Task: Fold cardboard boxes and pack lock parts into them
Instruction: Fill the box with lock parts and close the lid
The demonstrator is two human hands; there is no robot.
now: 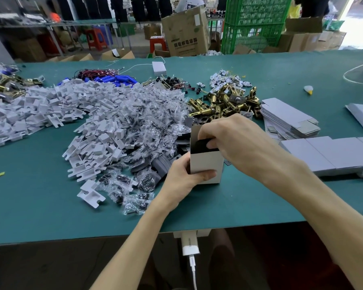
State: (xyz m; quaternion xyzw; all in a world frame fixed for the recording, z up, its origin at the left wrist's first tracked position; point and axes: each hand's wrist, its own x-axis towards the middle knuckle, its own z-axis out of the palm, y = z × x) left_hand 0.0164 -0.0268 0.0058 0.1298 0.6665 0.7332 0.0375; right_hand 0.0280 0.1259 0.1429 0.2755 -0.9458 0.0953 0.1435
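A small white cardboard box (206,162) stands upright on the green table (40,195), its top open. My left hand (182,181) grips the box at its lower left, thumb across the front face. My right hand (237,143) is over the open top, fingers curled on a black part (201,144) that sits partly inside the box. Behind the box lie brass latch parts (224,103), bagged screws (147,122) and white plastic inserts (57,105).
Flat white box blanks (289,118) are stacked at the right, with more folded boxes (331,155) in a row nearer me. Blue batteries with wires (111,78) and a white adapter (159,68) lie at the back. Grey pads (159,166) sit left of the box.
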